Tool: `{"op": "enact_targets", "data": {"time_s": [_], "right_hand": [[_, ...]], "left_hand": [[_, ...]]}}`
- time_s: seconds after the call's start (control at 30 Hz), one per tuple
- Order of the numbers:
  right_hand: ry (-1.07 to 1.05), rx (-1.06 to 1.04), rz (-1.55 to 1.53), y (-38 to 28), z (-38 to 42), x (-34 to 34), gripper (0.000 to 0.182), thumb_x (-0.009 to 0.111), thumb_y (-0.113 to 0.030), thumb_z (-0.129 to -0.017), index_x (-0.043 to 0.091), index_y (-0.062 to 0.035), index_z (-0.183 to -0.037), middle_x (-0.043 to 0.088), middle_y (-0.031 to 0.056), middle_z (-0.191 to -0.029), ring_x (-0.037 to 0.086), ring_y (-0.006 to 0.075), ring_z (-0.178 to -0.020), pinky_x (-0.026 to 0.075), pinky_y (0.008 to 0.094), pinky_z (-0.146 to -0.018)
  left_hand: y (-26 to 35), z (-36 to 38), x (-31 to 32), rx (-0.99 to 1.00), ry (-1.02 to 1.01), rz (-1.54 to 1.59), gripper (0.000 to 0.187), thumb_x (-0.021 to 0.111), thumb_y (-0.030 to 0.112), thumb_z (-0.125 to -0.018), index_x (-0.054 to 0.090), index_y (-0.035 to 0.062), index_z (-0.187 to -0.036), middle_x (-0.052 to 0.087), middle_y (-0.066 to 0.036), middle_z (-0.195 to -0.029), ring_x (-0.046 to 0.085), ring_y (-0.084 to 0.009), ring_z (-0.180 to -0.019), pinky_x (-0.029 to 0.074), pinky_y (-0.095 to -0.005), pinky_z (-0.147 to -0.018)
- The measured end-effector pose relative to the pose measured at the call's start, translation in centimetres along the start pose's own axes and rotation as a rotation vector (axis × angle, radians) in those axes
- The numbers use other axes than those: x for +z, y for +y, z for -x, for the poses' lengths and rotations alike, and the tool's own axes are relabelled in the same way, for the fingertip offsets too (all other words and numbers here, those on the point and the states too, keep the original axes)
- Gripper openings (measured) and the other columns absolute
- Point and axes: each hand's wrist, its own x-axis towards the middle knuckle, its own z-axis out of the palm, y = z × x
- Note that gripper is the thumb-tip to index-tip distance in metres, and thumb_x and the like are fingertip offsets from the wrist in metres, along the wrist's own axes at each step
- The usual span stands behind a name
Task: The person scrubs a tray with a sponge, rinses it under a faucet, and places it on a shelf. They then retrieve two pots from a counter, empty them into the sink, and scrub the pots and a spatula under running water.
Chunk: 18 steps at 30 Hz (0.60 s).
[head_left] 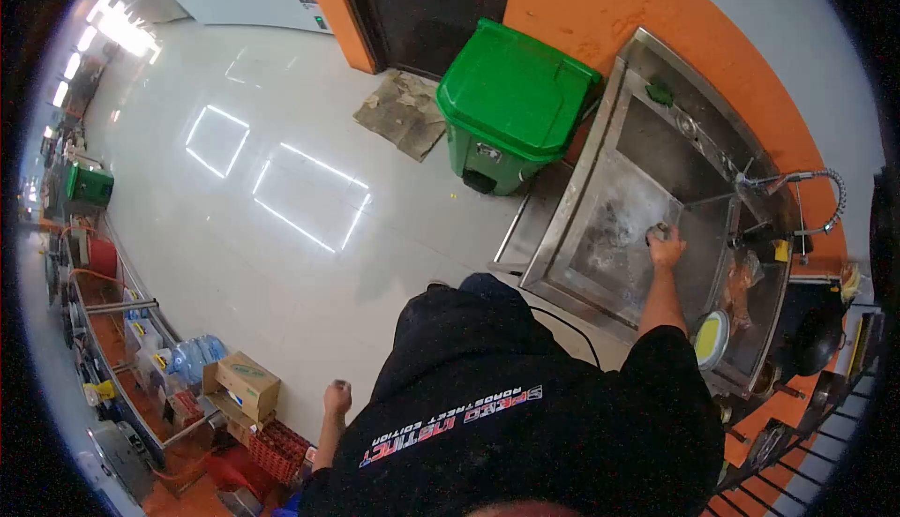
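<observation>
right grip (667,251) clamps a small object (658,232) in the sink (607,259) beside a green bin (516,90); left grip (337,399) unclear.

The small object (652,235) I have in my right hand (667,251) is dark with a paler patch; my fingers cover much of it, so I can't tell what it is. I hold it low inside the sink (647,137), near the basin's floor, though I can't tell whether they touch. The sink is grey steel, rectangular, and a whitish, blotchy film (614,215) spreads over its floor beside my fingers.
</observation>
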Motion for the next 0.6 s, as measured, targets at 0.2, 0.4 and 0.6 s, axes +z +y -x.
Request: {"op": "enact_targets", "data": {"time_s": [0.2, 0.4, 0.6], "right_hand": [[0.11, 0.086, -0.113, 0.1, 0.6, 0.1, 0.078, 0.081, -0.037, -0.062, 0.053, -0.0106, -0.13, 0.058, 0.0215, -0.124, 0.048, 0.0375, -0.12, 0.037, 0.0417, -0.104], [0.117, 0.245, -0.192, -3.5, 3.3, -1.4, 0.083, 0.081, -0.034, -0.063, 0.046, -0.0026, -0.131, 0.048, 0.0257, -0.127, 0.048, 0.0414, -0.117, 0.041, 0.0469, -0.1], [0.345, 0.189, -0.291, -4.4, 2.6, -1.4, 0.083, 0.082, -0.035, -0.063, 0.045, -0.0021, -0.13, 0.05, 0.0248, -0.125, 0.049, 0.0397, -0.116, 0.041, 0.046, -0.099]], "left_hand": [[3.1, -4.2, -2.6, 0.206, -0.069, 0.245, 0.039, 0.056, 0.036, -0.09, 0.063, 0.003, -0.11, 0.068, -0.019, -0.103, 0.064, -0.0319, -0.1, 0.049, -0.0389, -0.087], [2.1, -6.1, -1.6, 0.244, 0.029, 0.507, 0.037, 0.055, 0.033, -0.091, 0.063, 0.0023, -0.11, 0.068, -0.019, -0.105, 0.064, -0.0319, -0.101, 0.049, -0.039, -0.088], [-1.4, -4.9, 1.2, 0.131, -0.068, 0.32, 0.039, 0.055, 0.033, -0.089, 0.064, 0.0027, -0.111, 0.067, -0.022, -0.104, 0.064, -0.034, -0.101, 0.049, -0.04, -0.088]]}}
